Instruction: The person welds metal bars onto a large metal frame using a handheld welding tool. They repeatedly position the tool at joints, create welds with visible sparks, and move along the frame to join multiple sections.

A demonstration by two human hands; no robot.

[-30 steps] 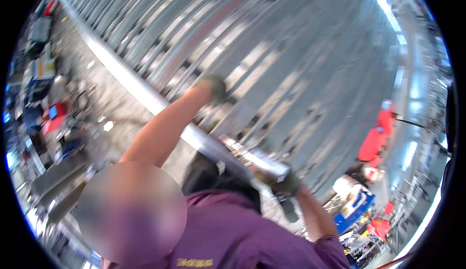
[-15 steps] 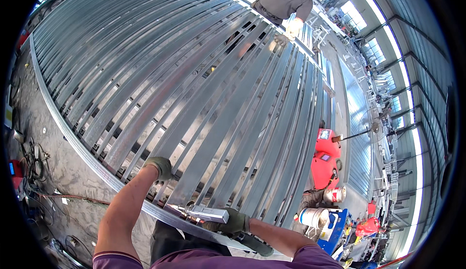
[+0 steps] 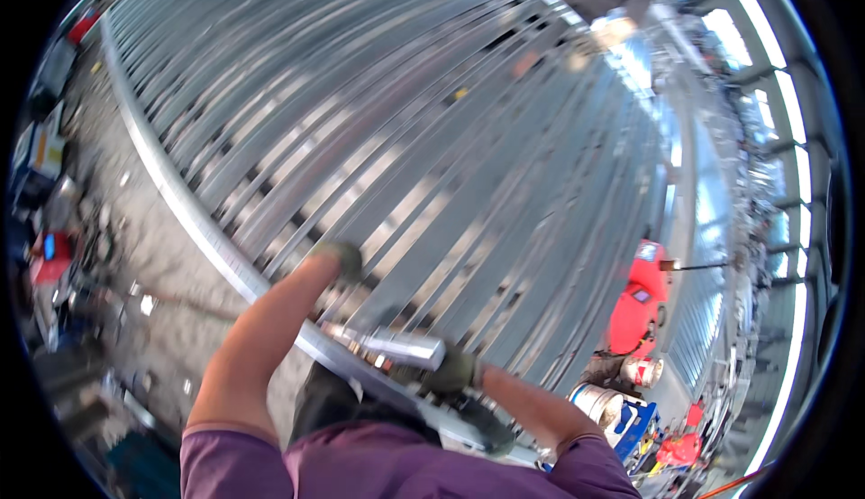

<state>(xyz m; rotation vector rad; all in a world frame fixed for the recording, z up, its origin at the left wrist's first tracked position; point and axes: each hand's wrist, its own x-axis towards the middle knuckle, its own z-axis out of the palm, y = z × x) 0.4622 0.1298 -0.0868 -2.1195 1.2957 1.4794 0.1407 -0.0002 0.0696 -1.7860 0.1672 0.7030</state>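
A long panel of parallel galvanized metal slats [image 3: 468, 229] spreads before me, with a metal rail [image 3: 194, 220] along its near edge. My left hand [image 3: 341, 262], in a green glove, is curled over one slat close to that rail; motion blurs its fingers. My right hand [image 3: 452, 369], also gloved, grips a silver welding gun [image 3: 405, 348]. Its narrow nozzle points left, low over the slat ends at the rail. The glove and the tool's body hide part of the handle.
Across the panel a co-worker's gloved hand [image 3: 605, 40] is at the far slat ends. Red machines [image 3: 640, 305], a white bucket [image 3: 596, 406] and a blue cart [image 3: 635, 429] stand at the right. Cables and a red box [image 3: 51, 256] lie on the left floor.
The whole view has shifted, so the panel and both my hands appear farther right and the picture is blurred. Both hands keep about the same places at the near rail.
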